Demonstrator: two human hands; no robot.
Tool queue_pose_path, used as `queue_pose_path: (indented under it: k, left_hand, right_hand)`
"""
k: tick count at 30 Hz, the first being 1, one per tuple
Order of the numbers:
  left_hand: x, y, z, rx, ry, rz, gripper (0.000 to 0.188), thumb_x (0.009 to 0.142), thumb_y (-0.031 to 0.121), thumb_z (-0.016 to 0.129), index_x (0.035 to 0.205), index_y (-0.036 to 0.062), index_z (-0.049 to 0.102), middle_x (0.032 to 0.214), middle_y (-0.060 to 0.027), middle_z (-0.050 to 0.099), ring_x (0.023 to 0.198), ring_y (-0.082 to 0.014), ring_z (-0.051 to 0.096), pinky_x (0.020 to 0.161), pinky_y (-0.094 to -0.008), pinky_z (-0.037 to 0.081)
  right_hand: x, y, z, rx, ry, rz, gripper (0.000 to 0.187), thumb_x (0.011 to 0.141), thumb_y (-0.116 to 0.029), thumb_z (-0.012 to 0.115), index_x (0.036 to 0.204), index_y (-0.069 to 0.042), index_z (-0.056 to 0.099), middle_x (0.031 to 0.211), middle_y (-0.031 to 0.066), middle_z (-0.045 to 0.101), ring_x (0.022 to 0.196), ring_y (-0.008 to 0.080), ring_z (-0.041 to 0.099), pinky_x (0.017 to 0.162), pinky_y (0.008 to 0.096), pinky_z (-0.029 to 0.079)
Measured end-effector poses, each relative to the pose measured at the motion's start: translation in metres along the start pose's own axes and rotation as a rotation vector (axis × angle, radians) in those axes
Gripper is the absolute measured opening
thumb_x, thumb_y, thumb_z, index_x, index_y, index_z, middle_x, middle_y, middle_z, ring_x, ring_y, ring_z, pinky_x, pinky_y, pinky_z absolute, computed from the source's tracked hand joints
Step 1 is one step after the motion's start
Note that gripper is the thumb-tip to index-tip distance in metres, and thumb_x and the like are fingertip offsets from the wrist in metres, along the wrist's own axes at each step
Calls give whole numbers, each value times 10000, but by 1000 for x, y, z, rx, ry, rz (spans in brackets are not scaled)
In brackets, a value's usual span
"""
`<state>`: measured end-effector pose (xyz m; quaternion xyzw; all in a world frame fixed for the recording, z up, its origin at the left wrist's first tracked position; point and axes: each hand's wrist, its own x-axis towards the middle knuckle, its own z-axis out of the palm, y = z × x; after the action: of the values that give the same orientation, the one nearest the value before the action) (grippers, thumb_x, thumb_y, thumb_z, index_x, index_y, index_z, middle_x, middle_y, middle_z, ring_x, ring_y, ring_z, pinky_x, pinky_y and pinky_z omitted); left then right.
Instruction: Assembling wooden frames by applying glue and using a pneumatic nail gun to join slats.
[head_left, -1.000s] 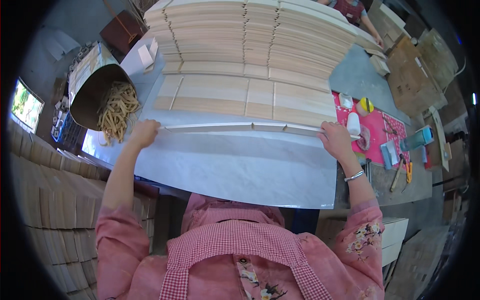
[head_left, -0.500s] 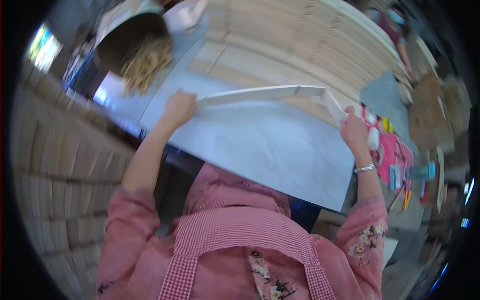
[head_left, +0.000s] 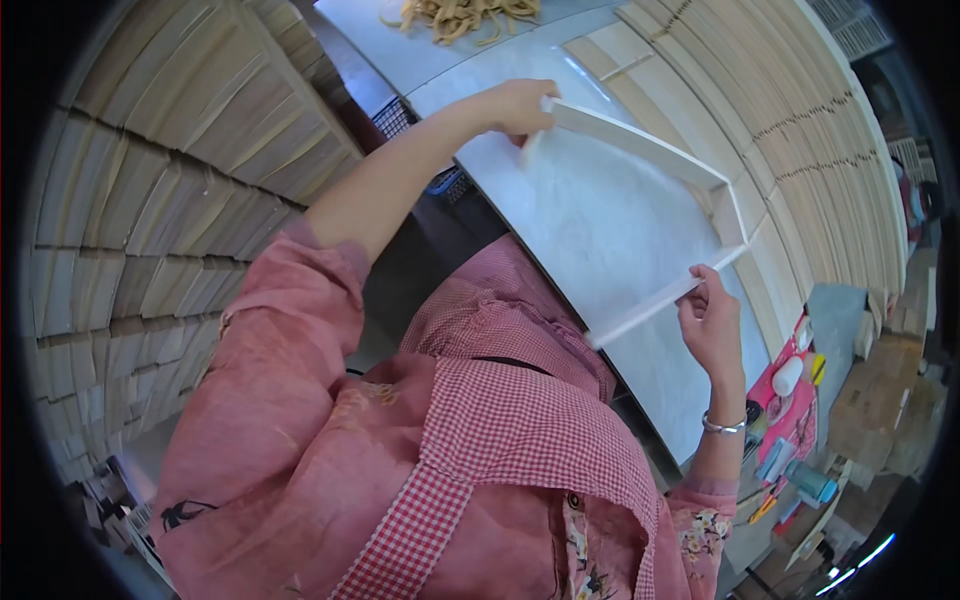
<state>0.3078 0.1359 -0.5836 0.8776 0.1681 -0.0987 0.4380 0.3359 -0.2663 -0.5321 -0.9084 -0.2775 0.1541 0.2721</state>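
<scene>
While my left hand (head_left: 520,108) and right hand (head_left: 712,320) are pinching the strip (head_left: 645,147), two bends are showing between; the end past my right is sitting unjoined.

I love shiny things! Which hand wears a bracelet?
The right hand, holding the bent pale strip: a silver bracelet circles its wrist, while the left hand has none.

A white container (head_left: 788,376), perhaps a bottle, rests on a pink mat (head_left: 798,401).
</scene>
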Motion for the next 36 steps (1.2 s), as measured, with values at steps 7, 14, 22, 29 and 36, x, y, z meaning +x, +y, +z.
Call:
queue_pose_path:
  k: [7,14,22,29,36]
  left_hand:
    - [-6,-11,23,-166,-107,248,387,900,166,663,1259,58,569,1115,-116,660,704,-207,627,607,-322,556]
    - [-17,-20,39,-244,-36,316,356,918,174,670,1238,60,565,1122,-105,652,719,-191,602,646,-316,522]
    - [-20,-25,45,-216,29,349,356,931,207,676,1235,63,559,1120,-125,647,743,-192,593,681,-328,499]
    - [-41,-29,33,-217,-135,355,721,849,174,768,1459,37,409,1079,-167,649,733,-221,589,702,-327,523]
    - [-48,-31,30,-115,-188,449,1101,721,126,857,1594,0,197,1021,-195,643,756,-236,601,707,-338,544]
  right_hand:
    - [20,-40,46,-533,123,-666,270,834,-191,791,996,-55,622,752,85,591,647,252,564,628,362,476]
    - [21,-23,89,-283,173,-409,255,860,-205,779,902,-75,563,767,76,565,664,248,553,618,358,464]
    - [26,-26,96,-341,247,-390,257,869,-211,777,895,-79,558,750,73,567,654,246,548,604,353,456]
    - [27,-28,93,-333,222,-324,245,902,-200,761,913,-66,557,763,92,581,651,244,545,610,354,451]
    - [28,-27,89,-348,110,-229,223,890,-161,760,1008,-43,611,854,101,625,724,248,580,651,349,476]
